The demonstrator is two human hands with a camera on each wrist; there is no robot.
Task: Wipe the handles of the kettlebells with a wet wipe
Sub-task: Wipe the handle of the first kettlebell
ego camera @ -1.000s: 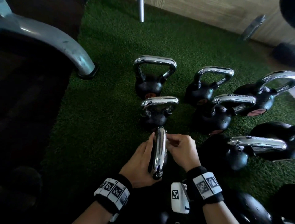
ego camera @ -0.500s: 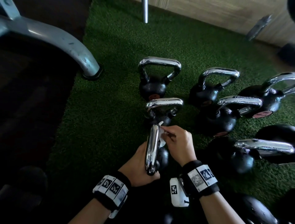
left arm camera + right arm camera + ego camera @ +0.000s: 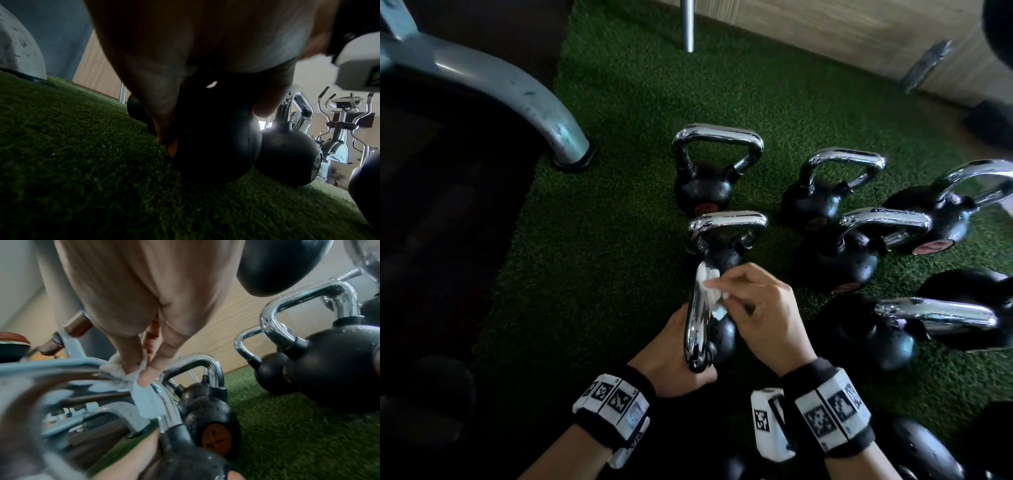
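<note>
A black kettlebell (image 3: pixel 720 337) with a chrome handle (image 3: pixel 697 322) stands on green turf right in front of me. My right hand (image 3: pixel 756 305) pinches a white wet wipe (image 3: pixel 710 291) and presses it against the far end of that handle; the right wrist view shows the wipe (image 3: pixel 141 395) draped over the chrome under my fingertips (image 3: pixel 146 378). My left hand (image 3: pixel 674 356) grips the kettlebell from the left, at the handle's near end. In the left wrist view its fingers (image 3: pixel 164 126) curl around the dark ball (image 3: pixel 213 146).
Several more black kettlebells with chrome handles stand beyond and to the right, the nearest (image 3: pixel 722 246) just behind the wipe. A grey machine leg (image 3: pixel 544 113) rests on the turf at left. A wooden wall (image 3: pixel 825 31) and a metal post (image 3: pixel 688 24) lie ahead.
The right hand has brought the wipe out onto the handle's far end and is rubbing it there. The left hand has slid lower on the kettlebell's left side.
</note>
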